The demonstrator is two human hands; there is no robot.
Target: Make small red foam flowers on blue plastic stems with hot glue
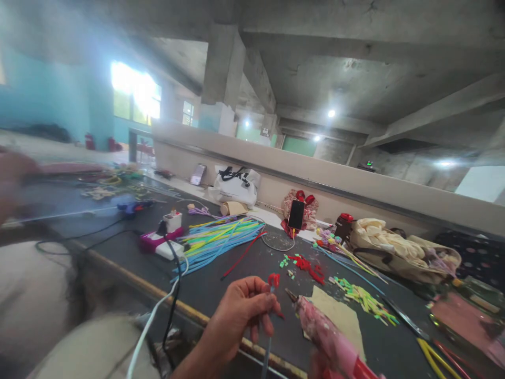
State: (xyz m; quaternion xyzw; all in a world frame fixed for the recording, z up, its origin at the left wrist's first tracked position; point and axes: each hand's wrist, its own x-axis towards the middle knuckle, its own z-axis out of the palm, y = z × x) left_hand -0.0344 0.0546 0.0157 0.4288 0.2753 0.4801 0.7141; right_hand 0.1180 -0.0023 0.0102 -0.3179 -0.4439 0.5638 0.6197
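My left hand (242,310) pinches a thin pale-blue stem (267,352) topped with a small curled red piece (273,280); its fingers are closed near the top. At the bottom edge, my right hand (316,364) is mostly hidden behind a pink hot glue gun (325,329) that it grips. The gun's metal nozzle points up and left, a short gap from the red piece. Beneath the gun lies a sheet of tan paper or card (347,316). Red fuzzy pieces (303,264) and yellow-green short pieces (365,300) are scattered beyond.
A bundle of blue, yellow and green pipe cleaners (221,242) lies left of centre. Beside it sits a power strip (163,245) with cables hanging over the table edge. A phone (295,214), a white bag (234,184) and scissors (406,318) are around. Another person sits at left.
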